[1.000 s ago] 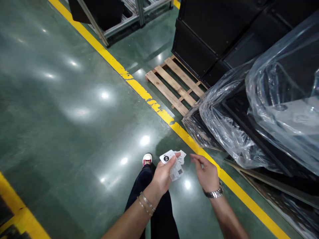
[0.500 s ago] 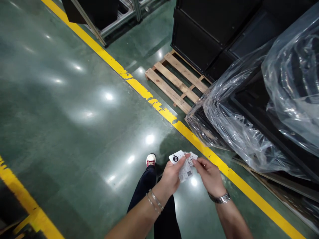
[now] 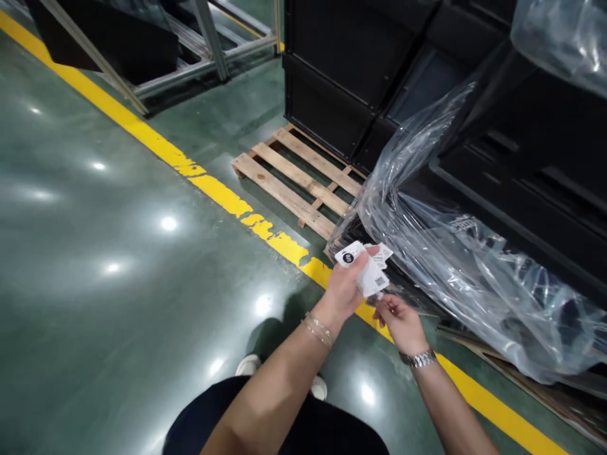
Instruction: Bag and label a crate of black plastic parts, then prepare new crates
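My left hand is closed round a small stack of white labels with black printing and a QR code, held out over the yellow floor line. My right hand sits just below and to the right of the stack, fingers pinched at the lower edge of a label. Thin bracelets circle the left wrist and a metal watch is on the right wrist. Both hands hover close to the plastic-wrapped black goods on the right.
A wooden pallet lies on the green floor beyond a worn yellow line. Black cabinets stand behind it. A metal frame rack is at the top left. My shoes show below.
I have stepped closer to the wrapped goods and the pallet. My left hand has risen with the labels, and my right hand has dropped from beside them to their lower edge.
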`<move>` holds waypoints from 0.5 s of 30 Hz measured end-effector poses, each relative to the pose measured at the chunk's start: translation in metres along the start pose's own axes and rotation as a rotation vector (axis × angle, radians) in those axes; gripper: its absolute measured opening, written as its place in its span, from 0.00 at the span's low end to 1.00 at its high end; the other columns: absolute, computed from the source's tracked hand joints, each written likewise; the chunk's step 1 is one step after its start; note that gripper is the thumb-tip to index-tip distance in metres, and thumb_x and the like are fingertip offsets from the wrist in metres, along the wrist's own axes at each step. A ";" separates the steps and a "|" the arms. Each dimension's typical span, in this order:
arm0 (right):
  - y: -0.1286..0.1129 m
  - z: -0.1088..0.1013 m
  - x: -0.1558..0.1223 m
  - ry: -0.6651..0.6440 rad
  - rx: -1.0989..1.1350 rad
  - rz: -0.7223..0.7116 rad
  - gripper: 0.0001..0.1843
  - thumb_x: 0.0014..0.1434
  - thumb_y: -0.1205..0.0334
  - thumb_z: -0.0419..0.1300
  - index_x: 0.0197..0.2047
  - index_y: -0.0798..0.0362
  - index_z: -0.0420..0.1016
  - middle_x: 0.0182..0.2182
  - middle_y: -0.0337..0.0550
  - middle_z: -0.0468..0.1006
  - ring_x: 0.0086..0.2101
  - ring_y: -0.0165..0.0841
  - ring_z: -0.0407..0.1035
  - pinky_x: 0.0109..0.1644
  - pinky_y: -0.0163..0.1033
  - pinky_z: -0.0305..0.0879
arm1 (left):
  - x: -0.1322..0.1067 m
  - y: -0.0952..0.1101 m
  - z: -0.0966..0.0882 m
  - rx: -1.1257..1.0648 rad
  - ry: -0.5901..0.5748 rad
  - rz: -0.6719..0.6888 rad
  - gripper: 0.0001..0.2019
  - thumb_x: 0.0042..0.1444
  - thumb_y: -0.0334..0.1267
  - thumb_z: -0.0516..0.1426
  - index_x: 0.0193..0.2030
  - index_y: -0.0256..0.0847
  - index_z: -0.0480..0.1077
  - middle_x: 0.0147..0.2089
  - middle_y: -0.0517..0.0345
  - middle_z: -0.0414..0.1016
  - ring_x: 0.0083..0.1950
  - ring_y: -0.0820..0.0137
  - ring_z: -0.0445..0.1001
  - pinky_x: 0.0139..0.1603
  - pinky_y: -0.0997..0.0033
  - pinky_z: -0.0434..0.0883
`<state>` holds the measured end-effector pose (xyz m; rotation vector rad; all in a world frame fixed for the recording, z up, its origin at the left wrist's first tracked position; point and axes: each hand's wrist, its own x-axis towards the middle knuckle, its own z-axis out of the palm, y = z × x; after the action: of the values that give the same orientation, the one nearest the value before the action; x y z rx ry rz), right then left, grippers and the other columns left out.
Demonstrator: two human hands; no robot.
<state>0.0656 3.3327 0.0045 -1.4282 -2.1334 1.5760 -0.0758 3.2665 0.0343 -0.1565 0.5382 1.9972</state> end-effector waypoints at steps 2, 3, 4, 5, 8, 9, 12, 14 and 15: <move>-0.002 -0.012 0.019 0.013 -0.088 -0.110 0.19 0.53 0.46 0.57 0.35 0.55 0.69 0.22 0.42 0.75 0.21 0.31 0.67 0.25 0.36 0.64 | 0.009 0.002 0.021 -0.074 -0.188 -0.020 0.15 0.49 0.45 0.64 0.41 0.38 0.76 0.43 0.51 0.78 0.47 0.62 0.75 0.52 0.63 0.70; -0.009 -0.019 0.023 0.049 -0.174 -0.211 0.16 0.55 0.50 0.56 0.38 0.55 0.69 0.25 0.43 0.77 0.23 0.32 0.70 0.27 0.36 0.66 | 0.007 0.008 0.034 -0.108 -0.300 -0.020 0.14 0.50 0.46 0.63 0.40 0.40 0.77 0.44 0.53 0.78 0.50 0.60 0.75 0.54 0.61 0.69; -0.017 -0.028 0.023 0.122 -0.286 -0.336 0.14 0.56 0.54 0.55 0.42 0.54 0.69 0.28 0.44 0.78 0.26 0.33 0.72 0.30 0.36 0.67 | 0.003 0.017 0.049 -0.121 -0.429 -0.008 0.12 0.51 0.46 0.62 0.38 0.42 0.77 0.45 0.55 0.78 0.52 0.59 0.74 0.56 0.60 0.69; -0.027 -0.036 0.019 0.233 -0.413 -0.470 0.14 0.57 0.57 0.54 0.44 0.54 0.69 0.31 0.44 0.79 0.28 0.33 0.73 0.31 0.36 0.68 | -0.002 0.027 0.063 -0.116 -0.542 0.023 0.10 0.52 0.45 0.62 0.38 0.44 0.77 0.45 0.58 0.78 0.54 0.59 0.73 0.57 0.60 0.68; -0.052 -0.059 -0.003 0.684 -0.719 -0.746 0.13 0.60 0.60 0.55 0.48 0.51 0.69 0.38 0.44 0.79 0.32 0.32 0.74 0.35 0.35 0.68 | -0.020 0.057 0.094 -0.071 -0.770 0.206 0.11 0.62 0.39 0.52 0.38 0.44 0.76 0.47 0.65 0.78 0.61 0.60 0.66 0.60 0.62 0.64; -0.057 -0.065 -0.011 0.808 -0.788 -0.782 0.13 0.60 0.59 0.55 0.49 0.50 0.69 0.39 0.44 0.79 0.32 0.32 0.74 0.35 0.35 0.67 | -0.024 0.063 0.099 -0.053 -0.820 0.249 0.14 0.64 0.38 0.48 0.39 0.43 0.75 0.46 0.66 0.78 0.63 0.61 0.64 0.61 0.62 0.63; -0.065 -0.078 -0.022 1.012 -1.020 -0.733 0.15 0.62 0.56 0.54 0.48 0.52 0.71 0.36 0.46 0.80 0.31 0.36 0.74 0.32 0.38 0.65 | -0.029 0.072 0.099 -0.002 -0.892 0.292 0.17 0.66 0.34 0.44 0.39 0.39 0.74 0.43 0.65 0.78 0.64 0.62 0.62 0.62 0.63 0.61; -0.068 -0.083 -0.021 1.020 -1.145 -0.642 0.16 0.61 0.53 0.53 0.45 0.54 0.74 0.29 0.46 0.79 0.28 0.38 0.73 0.28 0.38 0.61 | -0.029 0.071 0.092 0.042 -0.847 0.289 0.16 0.65 0.35 0.45 0.38 0.41 0.75 0.45 0.65 0.78 0.63 0.61 0.63 0.62 0.62 0.63; -0.071 -0.085 -0.019 0.999 -1.180 -0.606 0.16 0.61 0.52 0.53 0.43 0.54 0.74 0.27 0.46 0.79 0.26 0.38 0.73 0.27 0.37 0.60 | -0.030 0.071 0.089 0.058 -0.813 0.284 0.16 0.65 0.36 0.45 0.38 0.41 0.75 0.46 0.65 0.78 0.63 0.60 0.63 0.61 0.61 0.63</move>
<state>0.0835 3.3760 0.1067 -1.0741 -2.3133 -0.6695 -0.1127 3.2542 0.1450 0.7768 0.0864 2.0945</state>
